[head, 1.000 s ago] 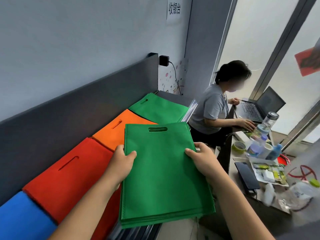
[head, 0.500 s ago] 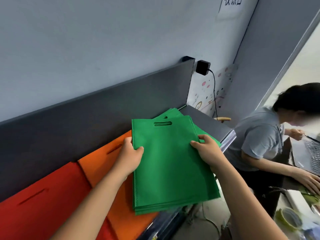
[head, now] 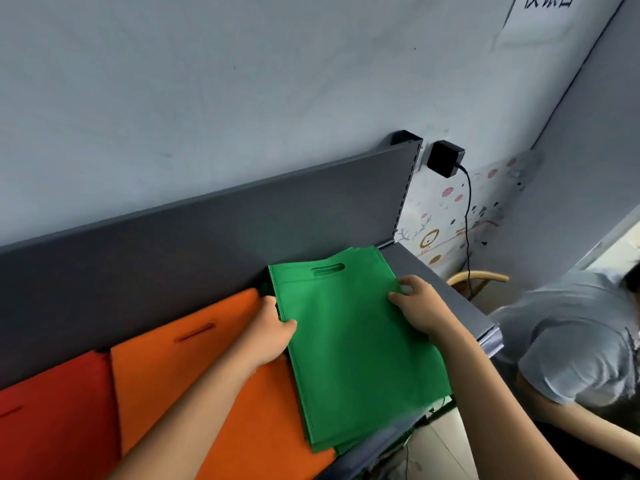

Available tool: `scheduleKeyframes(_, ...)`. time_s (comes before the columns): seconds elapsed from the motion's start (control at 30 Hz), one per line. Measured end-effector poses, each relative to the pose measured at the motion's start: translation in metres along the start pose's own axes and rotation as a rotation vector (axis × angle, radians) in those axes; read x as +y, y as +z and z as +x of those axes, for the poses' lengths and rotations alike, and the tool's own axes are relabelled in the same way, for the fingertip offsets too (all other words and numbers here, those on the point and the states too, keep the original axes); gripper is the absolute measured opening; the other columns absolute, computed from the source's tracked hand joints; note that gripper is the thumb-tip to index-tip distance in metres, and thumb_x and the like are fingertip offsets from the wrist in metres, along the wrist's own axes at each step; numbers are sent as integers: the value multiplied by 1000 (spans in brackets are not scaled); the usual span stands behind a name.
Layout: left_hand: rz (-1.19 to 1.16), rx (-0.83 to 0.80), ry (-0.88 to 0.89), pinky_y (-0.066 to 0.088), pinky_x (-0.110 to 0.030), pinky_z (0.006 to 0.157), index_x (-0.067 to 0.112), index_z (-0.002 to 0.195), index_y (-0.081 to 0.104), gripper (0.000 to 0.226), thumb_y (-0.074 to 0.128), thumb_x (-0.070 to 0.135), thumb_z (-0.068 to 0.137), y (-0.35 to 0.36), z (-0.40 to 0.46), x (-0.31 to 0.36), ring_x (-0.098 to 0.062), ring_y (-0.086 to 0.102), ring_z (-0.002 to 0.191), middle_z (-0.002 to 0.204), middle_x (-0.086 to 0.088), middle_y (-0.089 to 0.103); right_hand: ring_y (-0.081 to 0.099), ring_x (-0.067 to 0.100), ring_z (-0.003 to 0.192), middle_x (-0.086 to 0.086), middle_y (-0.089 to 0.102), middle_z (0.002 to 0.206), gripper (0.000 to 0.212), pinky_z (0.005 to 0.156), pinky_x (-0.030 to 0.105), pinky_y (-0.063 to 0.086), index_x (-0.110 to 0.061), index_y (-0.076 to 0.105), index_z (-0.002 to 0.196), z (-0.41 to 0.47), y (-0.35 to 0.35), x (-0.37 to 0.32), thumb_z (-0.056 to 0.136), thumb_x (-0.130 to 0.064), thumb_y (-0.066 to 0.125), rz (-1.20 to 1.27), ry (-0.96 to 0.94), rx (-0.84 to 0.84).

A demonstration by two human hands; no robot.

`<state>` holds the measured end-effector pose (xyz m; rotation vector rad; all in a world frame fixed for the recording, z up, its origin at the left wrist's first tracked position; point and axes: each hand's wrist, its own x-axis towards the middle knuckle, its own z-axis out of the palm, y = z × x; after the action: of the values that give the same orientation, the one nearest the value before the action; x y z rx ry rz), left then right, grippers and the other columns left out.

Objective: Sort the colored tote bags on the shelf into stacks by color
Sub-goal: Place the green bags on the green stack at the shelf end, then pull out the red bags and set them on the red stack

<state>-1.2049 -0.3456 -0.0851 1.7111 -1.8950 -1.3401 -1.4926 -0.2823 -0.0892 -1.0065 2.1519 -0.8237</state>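
Observation:
A bundle of green tote bags (head: pixel 353 348) lies over the green stack at the right end of the grey shelf (head: pixel 450 306), handle slot toward the back panel. My left hand (head: pixel 270 334) grips its left edge, thumb on top. My right hand (head: pixel 415 306) holds its right edge, thumb on top and fingers curled round the side. An orange stack (head: pixel 194 382) lies just left of the green bags, partly under my left forearm. A red stack (head: pixel 52 417) sits at the far left.
A dark grey back panel (head: pixel 207 251) rises behind the bags. A black plug (head: pixel 445 162) with a hanging cord sits on the wall past the shelf's right end. A seated person in a grey shirt (head: pixel 571 341) is close at right, near a wooden chair back (head: pixel 481 277).
Both hands carried the green bundle forward and right and lowered it onto the green stack on the shelf. The view swung left, away from the desk.

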Motion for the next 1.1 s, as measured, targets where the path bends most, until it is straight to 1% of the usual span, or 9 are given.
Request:
scheduleKeyframes(0.13,58,-92,-123,65,-45,72,12,152,32,57,56,24,102,1,3,1,-32,76,90,101,-11,68,67,22,82,11,63,126,50,71,31,52,-13,52,149,19,1,0,102,-21,66,-98,13,-50)
scheduleKeyframes(0.2,59,-77,-132,64,-47,73,9,155,30,59,55,23,103,0,6,1,-30,77,88,100,-11,69,69,24,88,11,64,125,49,77,34,56,-13,53,149,25,3,-2,101,-19,64,-107,7,-44)
scheduleKeyframes(0.3,77,-39,-139,64,-43,71,9,152,38,53,54,24,104,-2,9,0,-25,77,85,102,-8,68,67,30,111,13,64,139,51,92,38,56,-13,54,149,33,7,0,100,-20,64,-144,-4,-42)
scheduleKeyframes(0.4,101,3,-103,64,-48,73,11,134,53,32,53,22,104,-2,9,0,-30,76,87,101,-13,71,68,34,107,15,66,129,47,88,40,58,-11,58,144,35,10,0,99,-23,62,-175,1,-25)
scheduleKeyframes(0.47,111,60,-73,63,-51,73,21,110,54,8,54,20,102,-5,9,0,-32,73,79,100,-20,74,56,42,124,20,55,138,45,99,47,52,-14,59,142,34,13,-5,100,-29,61,-264,27,10)
scheduleKeyframes(0.53,125,142,-48,62,-44,69,24,110,51,15,58,25,96,-11,11,-6,-30,70,71,92,-17,74,37,46,138,23,42,147,46,108,54,43,-13,56,142,29,19,-14,100,-33,60,-391,31,81)
scheduleKeyframes(0.7,120,266,-17,51,-33,78,17,124,61,31,63,28,95,-40,-7,-34,-28,69,93,104,-3,71,41,46,129,21,47,137,45,103,52,44,-10,60,138,13,65,-53,98,-29,62,-483,-195,141)
scheduleKeyframes(0.93,136,510,-112,46,-25,82,16,118,67,22,63,19,96,-119,-89,-137,-21,69,103,108,-2,74,57,42,116,18,69,121,55,104,45,49,-13,71,125,-51,206,-144,85,-44,50,-282,-546,-202)
scheduleKeyframes(1.1,106,712,-283,50,-31,91,16,117,68,21,62,17,97,-186,-189,-221,-23,69,107,111,-5,75,59,38,110,14,70,115,25,97,43,48,-14,74,116,-139,306,-192,92,-19,67,-209,-798,-234)
